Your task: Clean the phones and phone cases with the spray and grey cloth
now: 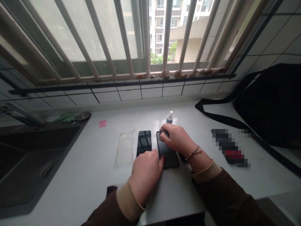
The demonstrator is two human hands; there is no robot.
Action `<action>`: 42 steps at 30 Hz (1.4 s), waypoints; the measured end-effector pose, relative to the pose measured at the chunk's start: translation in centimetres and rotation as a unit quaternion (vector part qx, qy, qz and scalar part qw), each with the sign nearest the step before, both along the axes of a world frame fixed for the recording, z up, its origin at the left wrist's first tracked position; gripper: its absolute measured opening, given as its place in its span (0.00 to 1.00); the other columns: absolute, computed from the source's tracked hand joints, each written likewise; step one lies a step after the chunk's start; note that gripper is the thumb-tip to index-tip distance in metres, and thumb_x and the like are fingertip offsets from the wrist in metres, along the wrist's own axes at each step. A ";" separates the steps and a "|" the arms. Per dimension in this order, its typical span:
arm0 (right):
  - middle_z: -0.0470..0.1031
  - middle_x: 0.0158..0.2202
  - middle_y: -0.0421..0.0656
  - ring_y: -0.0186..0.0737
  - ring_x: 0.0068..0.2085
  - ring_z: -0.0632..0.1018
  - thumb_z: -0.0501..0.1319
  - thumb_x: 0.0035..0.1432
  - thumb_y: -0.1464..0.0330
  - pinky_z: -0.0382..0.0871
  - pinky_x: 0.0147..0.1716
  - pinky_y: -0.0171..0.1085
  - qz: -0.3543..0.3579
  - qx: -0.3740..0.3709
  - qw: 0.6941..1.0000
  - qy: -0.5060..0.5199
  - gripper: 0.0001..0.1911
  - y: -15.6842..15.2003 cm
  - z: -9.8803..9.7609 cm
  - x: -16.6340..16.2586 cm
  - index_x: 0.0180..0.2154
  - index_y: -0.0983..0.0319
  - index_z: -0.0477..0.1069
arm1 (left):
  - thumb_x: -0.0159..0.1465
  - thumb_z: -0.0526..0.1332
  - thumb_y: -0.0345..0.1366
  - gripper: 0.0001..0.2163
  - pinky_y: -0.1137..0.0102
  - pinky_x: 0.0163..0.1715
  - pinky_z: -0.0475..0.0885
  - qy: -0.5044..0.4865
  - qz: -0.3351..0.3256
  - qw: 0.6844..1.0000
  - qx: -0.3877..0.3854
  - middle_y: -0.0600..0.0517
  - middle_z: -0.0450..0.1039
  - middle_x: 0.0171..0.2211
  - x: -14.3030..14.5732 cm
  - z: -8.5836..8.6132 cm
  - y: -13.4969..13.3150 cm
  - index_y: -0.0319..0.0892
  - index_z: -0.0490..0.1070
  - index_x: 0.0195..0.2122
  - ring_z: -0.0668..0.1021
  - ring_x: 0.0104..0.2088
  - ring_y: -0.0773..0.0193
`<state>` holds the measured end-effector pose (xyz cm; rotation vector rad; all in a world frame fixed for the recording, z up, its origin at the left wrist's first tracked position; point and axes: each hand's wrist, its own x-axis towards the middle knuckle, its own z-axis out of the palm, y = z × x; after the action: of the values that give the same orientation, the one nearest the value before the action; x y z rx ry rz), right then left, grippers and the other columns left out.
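The person stands at a white counter (pixel 94 163) under a barred window. A dark phone (pixel 169 158) lies flat on it, screen up. Its long axis points away from the person toward the window, only a little tilted.

Both hands are on this phone. The right hand (pixel 177 139) covers the far end. Its fingers curl down over a small grey pad (pixel 164 133) and press it on the glass — it looks like a wiping cloth, but I cannot tell for sure. The left hand (pixel 145 172) is at the near left corner, clenched into a loose fist, with the thumb side touching the phone's edge. Whether it really pinches the phone or only leans against it, I cannot tell.

So the bare part of the screen lies between the two hands. It runs from the right hand back toward the person, along the long axis, and the right hand is the one on top of the glass.

A second phone (pixel 144 142) lies just beside it on the left, parallel, and a clear case (pixel 124 148) lies further left. A small bottle (pixel 169 117) stands just behind the right hand. A pink note (pixel 102 123), the sink (pixel 35 157) and a black bag (pixel 270 103) are well apart.
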<state>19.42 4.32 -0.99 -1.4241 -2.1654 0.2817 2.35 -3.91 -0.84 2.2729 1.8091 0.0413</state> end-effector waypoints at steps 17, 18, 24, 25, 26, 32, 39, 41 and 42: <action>0.77 0.32 0.41 0.40 0.35 0.75 0.58 0.66 0.70 0.64 0.37 0.37 0.003 0.063 0.984 0.169 0.07 -0.4 -0.3 -0.1 0.35 0.59 0.73 | 0.66 0.61 0.37 0.10 0.65 0.30 0.62 -0.241 0.078 0.967 0.017 0.53 0.74 0.24 -2.6 1.1 1.9 0.46 0.69 0.26 0.75 0.27 0.61; 0.77 0.32 0.41 0.40 0.35 0.75 0.58 0.66 0.69 0.64 0.37 0.37 0.004 0.059 0.982 0.180 0.07 -0.4 -0.3 -0.1 0.35 0.59 0.73 | 0.65 0.61 0.37 0.10 0.66 0.30 0.63 -0.257 0.078 0.963 0.017 0.54 0.74 0.24 -2.7 1.1 2.0 0.45 0.69 0.26 0.74 0.26 0.61; 0.76 0.31 0.40 0.38 0.33 0.75 0.58 0.66 0.70 0.65 0.35 0.36 0.022 0.040 0.974 0.220 0.07 -0.8 0.1 -0.4 0.35 0.60 0.74 | 0.67 0.63 0.36 0.04 0.68 0.29 0.65 -0.377 0.080 0.922 0.029 0.57 0.73 0.25 -2.7 0.7 1.8 0.46 0.68 0.35 0.74 0.26 0.64; 0.76 0.31 0.40 0.38 0.33 0.75 0.58 0.66 0.70 0.65 0.35 0.36 0.028 0.040 0.972 0.229 0.07 -0.9 0.2 -0.4 0.35 0.60 0.74 | 0.67 0.63 0.36 0.04 0.69 0.29 0.66 -0.416 0.089 0.905 0.023 0.57 0.73 0.26 -2.7 0.6 1.8 0.46 0.69 0.40 0.75 0.26 0.64; 0.76 0.31 0.40 0.38 0.33 0.75 0.58 0.66 0.70 0.65 0.35 0.36 0.034 0.037 0.970 0.239 0.07 -1.0 0.3 -0.5 0.35 0.60 0.75 | 0.67 0.64 0.36 0.09 0.69 0.30 0.68 -0.464 0.100 0.880 0.014 0.57 0.75 0.28 -2.7 0.5 1.8 0.46 0.67 0.47 0.77 0.27 0.64; 0.76 0.31 0.40 0.38 0.33 0.75 0.59 0.70 0.64 0.68 0.36 0.36 0.086 -0.076 0.946 0.304 0.10 -1.3 -0.1 -0.9 0.36 0.60 0.75 | 0.65 0.68 0.37 0.25 0.68 0.37 0.78 -0.687 0.153 0.703 -0.102 0.48 0.81 0.44 -2.4 0.2 2.5 0.44 0.64 0.61 0.83 0.37 0.61; 0.83 0.40 0.45 0.45 0.39 0.83 0.62 0.69 0.55 0.80 0.36 0.41 -0.148 -0.098 0.820 0.544 0.16 -0.6 -0.6 -0.6 0.46 0.61 0.77 | 0.61 0.62 0.31 0.12 0.74 0.27 0.71 -0.752 0.201 0.581 -0.239 0.53 0.75 0.33 -2.1 1.4 2.2 0.43 0.75 0.47 0.75 0.28 0.67; 0.84 0.42 0.47 0.46 0.41 0.85 0.61 0.72 0.56 0.82 0.40 0.44 -0.171 0.002 0.856 0.487 0.16 -1.1 0.1 -0.2 0.48 0.61 0.78 | 0.62 0.61 0.31 0.21 0.73 0.28 0.72 -0.763 0.189 0.550 -0.283 0.50 0.80 0.39 -1.9 1.8 1.8 0.45 0.74 0.57 0.80 0.31 0.63; 0.85 0.42 0.47 0.47 0.41 0.85 0.60 0.73 0.56 0.82 0.43 0.45 -0.172 0.046 0.883 0.433 0.16 -1.4 0.4 -0.2 0.49 0.60 0.79 | 0.63 0.60 0.32 0.25 0.72 0.29 0.72 -0.765 0.179 0.540 -0.302 0.48 0.82 0.42 -1.9 2.0 1.6 0.46 0.72 0.63 0.82 0.34 0.60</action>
<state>19.25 2.90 -0.61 -1.2552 -1.1651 0.5474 0.48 -2.26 1.14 0.5696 0.8391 0.9472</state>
